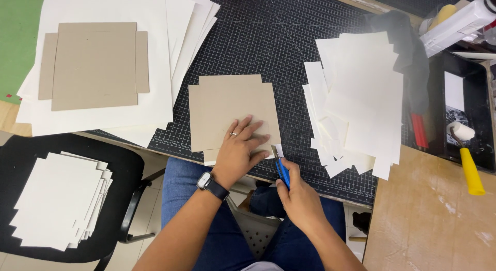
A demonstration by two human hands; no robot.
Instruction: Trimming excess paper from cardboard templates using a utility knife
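Cardboard [227,110] lay flat on the cutting mat [279,38], its notched edges square to the grid. Your left hand [238,149] pressed it down, fingers spread. Your right hand [299,198] gripped a blue knife [280,170], blade pointing away at the lower right corner; trimming looked underway, calling for a steady, straight pull.

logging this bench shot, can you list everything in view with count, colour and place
cardboard piece: one, brown, mat centre, under left hand
cutting mat: one, black, gridded
blue knife: one, in right hand
cream sheets: stack, top left, brown cardboard cutout on top
offcuts: pile, cream, mat right
chair: one, black, holding cream sheets
paint roller: one, yellow handle, in black tray
left hand: flat on cardboard
right hand: gripping knife
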